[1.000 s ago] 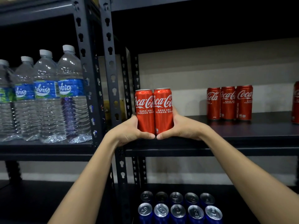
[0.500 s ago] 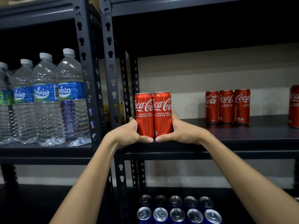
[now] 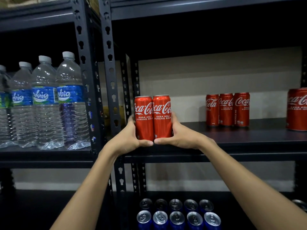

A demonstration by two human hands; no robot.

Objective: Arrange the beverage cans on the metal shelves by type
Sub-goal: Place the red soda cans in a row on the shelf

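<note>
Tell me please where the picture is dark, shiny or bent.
Head view: dark under the upper black metal shelf; glare on the two red Coca-Cola cans that both hands hold and on the clear plastic water bottles; the wide lens bends the grey uprights; the edges are softly blurred.

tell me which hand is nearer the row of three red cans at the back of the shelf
Right. The right hand grips a can just left of the three red cans, with bare shelf between. The left hand is farther left, beyond both held cans.

red cans point(image 3: 152, 117), blue cans point(image 3: 177, 220), black shelf point(image 3: 249, 138)
</note>
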